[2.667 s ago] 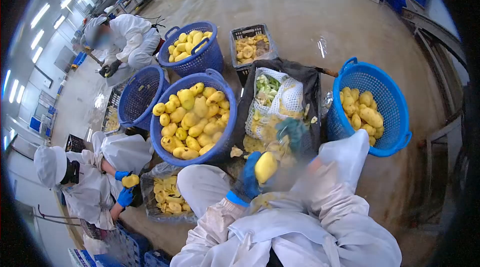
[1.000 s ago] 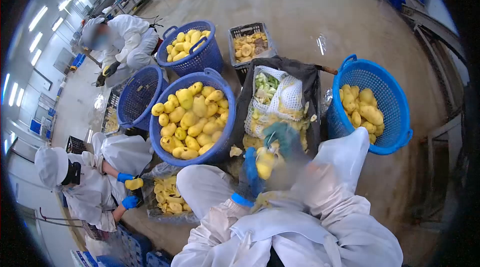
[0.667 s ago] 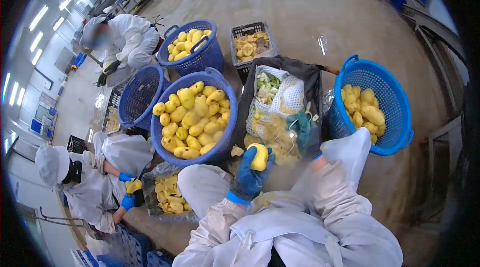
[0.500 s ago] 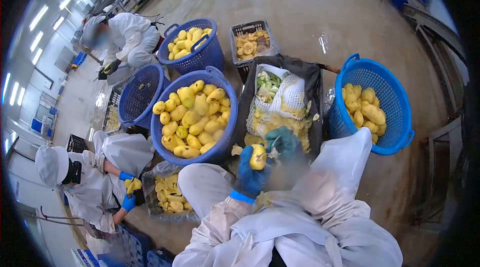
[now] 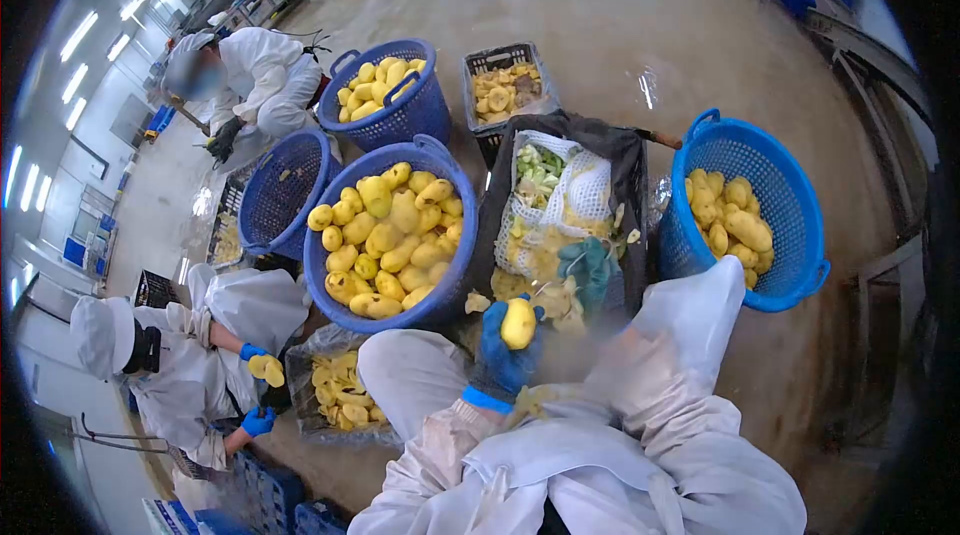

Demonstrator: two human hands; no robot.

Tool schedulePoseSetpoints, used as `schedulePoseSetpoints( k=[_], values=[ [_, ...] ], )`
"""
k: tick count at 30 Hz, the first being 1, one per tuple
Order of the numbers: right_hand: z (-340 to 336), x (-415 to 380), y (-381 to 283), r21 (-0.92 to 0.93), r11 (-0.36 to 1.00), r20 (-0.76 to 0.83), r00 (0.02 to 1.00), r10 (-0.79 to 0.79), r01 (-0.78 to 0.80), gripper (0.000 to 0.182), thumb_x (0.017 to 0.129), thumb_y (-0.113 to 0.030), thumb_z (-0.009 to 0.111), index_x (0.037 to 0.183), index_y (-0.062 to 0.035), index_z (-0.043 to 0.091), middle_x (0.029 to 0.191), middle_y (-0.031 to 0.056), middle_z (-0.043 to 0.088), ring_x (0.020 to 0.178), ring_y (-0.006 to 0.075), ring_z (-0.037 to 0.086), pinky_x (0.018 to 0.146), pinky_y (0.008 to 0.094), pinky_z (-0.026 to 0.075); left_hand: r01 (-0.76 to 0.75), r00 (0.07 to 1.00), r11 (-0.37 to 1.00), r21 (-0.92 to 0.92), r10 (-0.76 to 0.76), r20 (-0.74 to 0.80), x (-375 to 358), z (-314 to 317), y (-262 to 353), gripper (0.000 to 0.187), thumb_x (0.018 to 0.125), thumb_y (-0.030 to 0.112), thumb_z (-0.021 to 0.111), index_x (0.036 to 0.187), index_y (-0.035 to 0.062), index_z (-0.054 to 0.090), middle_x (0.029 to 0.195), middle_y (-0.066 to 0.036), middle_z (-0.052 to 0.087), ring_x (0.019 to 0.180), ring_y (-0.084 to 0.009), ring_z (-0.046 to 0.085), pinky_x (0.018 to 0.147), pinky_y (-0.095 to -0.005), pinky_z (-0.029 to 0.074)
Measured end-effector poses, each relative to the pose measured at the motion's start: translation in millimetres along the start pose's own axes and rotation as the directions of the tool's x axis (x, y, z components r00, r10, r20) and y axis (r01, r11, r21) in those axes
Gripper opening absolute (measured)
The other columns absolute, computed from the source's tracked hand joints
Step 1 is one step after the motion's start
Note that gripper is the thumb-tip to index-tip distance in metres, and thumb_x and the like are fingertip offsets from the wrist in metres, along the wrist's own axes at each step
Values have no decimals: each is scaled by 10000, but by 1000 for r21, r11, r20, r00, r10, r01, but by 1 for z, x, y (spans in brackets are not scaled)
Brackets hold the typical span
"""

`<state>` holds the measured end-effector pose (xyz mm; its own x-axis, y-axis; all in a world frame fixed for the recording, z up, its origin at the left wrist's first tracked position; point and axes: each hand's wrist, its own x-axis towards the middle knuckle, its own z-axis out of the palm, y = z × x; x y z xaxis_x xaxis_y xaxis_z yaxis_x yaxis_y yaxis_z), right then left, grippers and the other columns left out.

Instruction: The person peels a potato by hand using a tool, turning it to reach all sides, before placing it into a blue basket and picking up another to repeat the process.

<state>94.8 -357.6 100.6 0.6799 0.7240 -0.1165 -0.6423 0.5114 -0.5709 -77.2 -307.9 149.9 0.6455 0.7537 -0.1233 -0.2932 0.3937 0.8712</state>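
My left hand (image 5: 503, 360), in a blue glove, is closed around a yellow peeled fruit that looks like a mango (image 5: 518, 324). The fruit is held up between fingers and thumb. To its upper right, my right hand (image 5: 588, 270), in a teal glove, is curled over the black-lined crate (image 5: 632, 185), apart from the fruit. A thin, pale thing shows at its fingers, too blurred to name. Pale peelings (image 5: 562, 307) hang or lie just below this hand. Inside the crate are green peelings (image 5: 538, 173) and white foam netting (image 5: 585, 190).
A blue basket (image 5: 458, 265) of yellow fruit stands at my left, another blue basket (image 5: 812, 225) at my right. Farther back are a filled basket (image 5: 425, 115) and a crate of cut pieces (image 5: 505, 90). One co-worker (image 5: 175, 375) sits at left; another (image 5: 260, 75) bends over behind.
My right hand has moved up and right, away from the fruit, over the crate. My left hand stays nearly in place. The seated co-worker's hands have moved apart, with cut fruit in one.
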Motion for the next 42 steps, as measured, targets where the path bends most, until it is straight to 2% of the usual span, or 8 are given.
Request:
schedulePoseSetpoints(
  k=[2,4,9,20,21,33,40,42],
  values=[
    [36,-24,9,-255,966,2,999,46,-44,273,962,-304,502,889,-62,607,842,75,649,690,176,622,638,315,509,-452,890,595,665,355,287,0,-1,0,460,791,16,658,1187,-26,429,1103,-155,579,940,-227,624,819,-314,497],
    [26,-15,10,-581,710,329,912,-244,399,257,954,-307,525,861,-78,594,823,59,643,668,163,614,630,311,508,-105,983,985,-135,123,137,5,-6,-20,476,788,18,658,1203,-21,428,1117,-163,578,944,-238,629,822,-315,497],
    [11,-9,10,-365,923,7,992,-128,121,250,965,-261,492,907,-48,608,827,69,656,717,162,637,651,300,514,-429,896,505,749,346,279,6,-5,-3,511,763,42,694,1202,-19,442,1072,-147,587,917,-246,619,820,-323,497],
    [12,3,10,-703,534,361,883,-301,470,346,996,-314,434,936,-31,623,876,70,666,763,146,610,688,280,493,-114,993,898,426,101,54,-7,16,8,556,759,47,699,1233,-34,420,1087,-186,584,971,-297,610,853,-363,488],
    [10,13,7,-477,849,6,967,-254,226,333,1000,-298,426,922,-38,618,873,71,666,725,152,617,679,292,497,-52,999,942,331,49,18,-6,17,12,562,758,49,700,1236,-35,418,1092,-188,584,973,-300,610,857,-367,487],
    [53,-19,-7,-494,828,76,962,-262,265,298,955,-321,532,903,-36,602,780,74,646,650,175,624,592,313,504,-436,834,190,879,451,317,7,4,5,483,755,98,718,1158,-36,487,1040,-191,585,955,-368,588,851,-401,479],
    [37,-9,-5,-384,900,-48,969,-241,205,353,985,-335,460,898,-27,607,814,86,655,681,175,625,647,310,507,-181,971,951,252,214,-110,16,-6,-19,403,810,126,700,1157,43,513,1008,-133,587,917,-277,592,757,-364,500],
    [44,-17,-6,-438,874,131,976,-171,212,368,995,-341,431,892,-35,608,823,79,655,716,170,624,685,308,506,-463,840,377,802,477,260,4,15,15,374,842,107,672,1179,72,512,1045,-101,590,923,-224,599,739,-340,511]
  ],
)
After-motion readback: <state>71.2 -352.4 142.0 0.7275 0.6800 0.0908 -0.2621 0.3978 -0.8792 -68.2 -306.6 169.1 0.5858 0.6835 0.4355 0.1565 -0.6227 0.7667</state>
